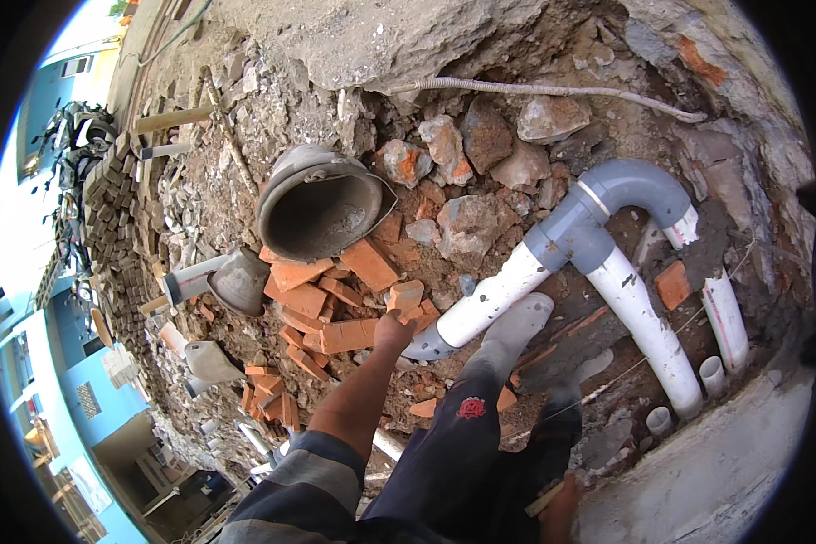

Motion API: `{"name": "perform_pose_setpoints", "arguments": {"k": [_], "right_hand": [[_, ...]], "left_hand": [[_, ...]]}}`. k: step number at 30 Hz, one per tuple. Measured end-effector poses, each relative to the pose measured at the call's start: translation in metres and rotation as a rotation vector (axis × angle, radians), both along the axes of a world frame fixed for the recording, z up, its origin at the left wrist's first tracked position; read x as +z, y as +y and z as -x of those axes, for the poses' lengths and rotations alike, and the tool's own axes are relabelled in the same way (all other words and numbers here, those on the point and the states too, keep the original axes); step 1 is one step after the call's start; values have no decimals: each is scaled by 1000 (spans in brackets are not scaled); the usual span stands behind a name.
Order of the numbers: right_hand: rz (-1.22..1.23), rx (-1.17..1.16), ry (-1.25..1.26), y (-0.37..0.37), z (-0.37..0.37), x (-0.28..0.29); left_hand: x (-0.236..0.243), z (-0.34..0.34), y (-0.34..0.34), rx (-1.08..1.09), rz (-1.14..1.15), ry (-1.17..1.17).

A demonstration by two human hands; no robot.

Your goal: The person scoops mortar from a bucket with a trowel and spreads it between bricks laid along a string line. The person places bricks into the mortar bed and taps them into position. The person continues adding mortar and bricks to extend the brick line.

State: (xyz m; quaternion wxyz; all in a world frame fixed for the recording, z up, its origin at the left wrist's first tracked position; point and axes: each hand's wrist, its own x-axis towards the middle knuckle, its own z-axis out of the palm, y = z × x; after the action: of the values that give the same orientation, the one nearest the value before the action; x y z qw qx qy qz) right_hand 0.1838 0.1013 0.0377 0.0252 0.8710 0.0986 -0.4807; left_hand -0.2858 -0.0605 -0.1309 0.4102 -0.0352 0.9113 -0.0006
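- The left hand [392, 328] reaches down into the trench, its grip closing over a broken orange brick piece [406, 296] at the near edge of the rubble heap; the fingers are hidden behind the hand, so I cannot tell how firmly they have it.
- The right hand [560, 508] sits low by the trench's concrete edge, curled around a thin stick-like object [546, 497], too small to identify.
- Just beside the left hand lie more orange brick fragments [322, 308], loosely stacked, with a tipped metal bucket [322, 208] resting above them.
- To the right, a white pipe [490, 304] runs up to a grey junction fitting [576, 238], with a second white pipe [648, 331] branching toward the trench's right edge.
- A grey rubber boot [512, 331] stands touching the first pipe.
- Risk, as I judge it: lifting a fragment from the heap's foot could loosen those above, letting them slide onto the fingers or the pipe; the bucket may roll down too.
- The boot on loose rubble could slip, loading the pipe joint.
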Motion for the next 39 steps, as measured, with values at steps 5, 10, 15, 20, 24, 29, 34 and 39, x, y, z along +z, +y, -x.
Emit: {"name": "perform_pose_setpoints", "arguments": {"k": [5,10,15,20,24,29,34,39], "right_hand": [[32,153,10,-64,-6,-15],[151,464,-16,-126,-35,-29],[210,381,12,-186,-50,-71],[181,492,-5,-233,-78,-88],[-12,497,9,-266,-98,-95],[-16,422,28,-290,-111,-96],[2,269,91,-284,-114,-84],[-52,395,7,-270,-106,-72]], "left_hand": [[-49,36,-42,11,216,-24],[-99,46,-60,-114,103,-115],[-124,44,-66,-139,32,121],[-107,11,-70,-318,-242,195],[-59,-19,-57,-432,-436,379],[27,-26,-2,-389,-751,261],[77,-61,91,-490,-912,-68],[22,-140,186,-443,-867,-488]]}}
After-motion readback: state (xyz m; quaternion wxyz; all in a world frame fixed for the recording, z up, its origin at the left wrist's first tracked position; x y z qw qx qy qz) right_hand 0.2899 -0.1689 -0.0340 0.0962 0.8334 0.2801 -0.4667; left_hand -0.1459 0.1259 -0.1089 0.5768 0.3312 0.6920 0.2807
